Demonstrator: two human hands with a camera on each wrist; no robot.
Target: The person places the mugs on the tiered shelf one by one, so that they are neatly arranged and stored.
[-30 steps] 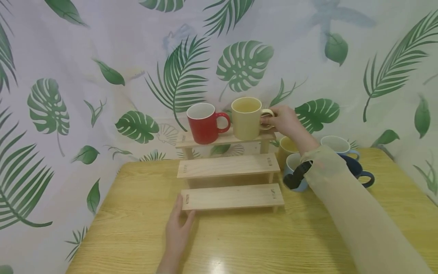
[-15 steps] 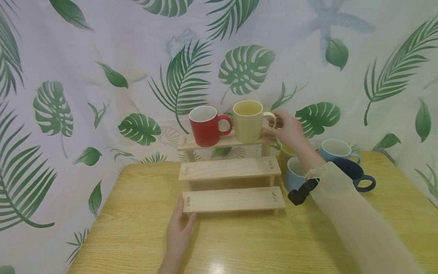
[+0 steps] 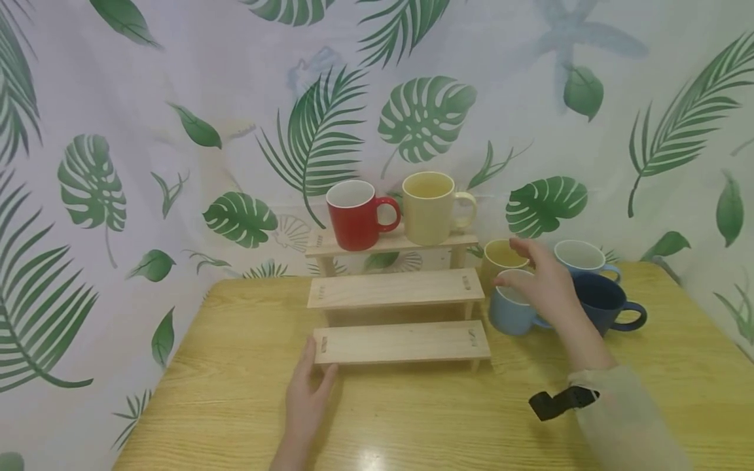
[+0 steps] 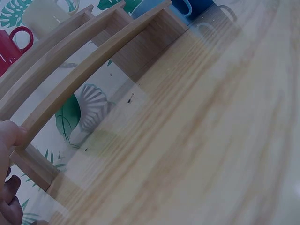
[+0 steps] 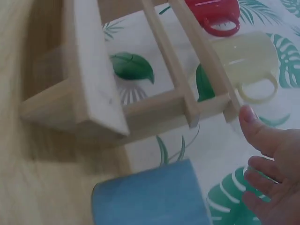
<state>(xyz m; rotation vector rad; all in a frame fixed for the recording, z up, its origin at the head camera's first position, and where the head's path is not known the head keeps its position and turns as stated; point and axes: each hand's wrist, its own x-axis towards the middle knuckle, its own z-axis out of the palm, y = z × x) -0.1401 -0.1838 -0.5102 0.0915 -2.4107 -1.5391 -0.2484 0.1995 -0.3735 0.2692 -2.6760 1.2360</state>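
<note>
A three-tier wooden shelf (image 3: 402, 345) stands on the table. My left hand (image 3: 305, 399) grips the left end of its lowest step, the thumb (image 4: 14, 132) against the front edge. On the top step a red mug (image 3: 353, 219) and a pale yellow mug (image 3: 427, 212) stand upright side by side, handles to the right. My right hand (image 3: 544, 278) holds nothing, thumb and fingers spread apart, over a light blue mug (image 3: 508, 314) and beside a darker yellow mug (image 3: 491, 258). In the right wrist view, its fingers stand apart from the light blue mug (image 5: 150, 197).
Right of the shelf, a navy mug (image 3: 603, 304) and another light blue mug (image 3: 580, 255) stand behind my right hand and forearm. A leaf-patterned cloth (image 3: 330, 39) hangs behind the wooden table (image 3: 235, 392). A black strap (image 3: 559, 400) circles my right wrist.
My right hand has let go of the pale yellow mug's handle and moved down and right, over the mugs on the table. My left hand stays on the shelf.
</note>
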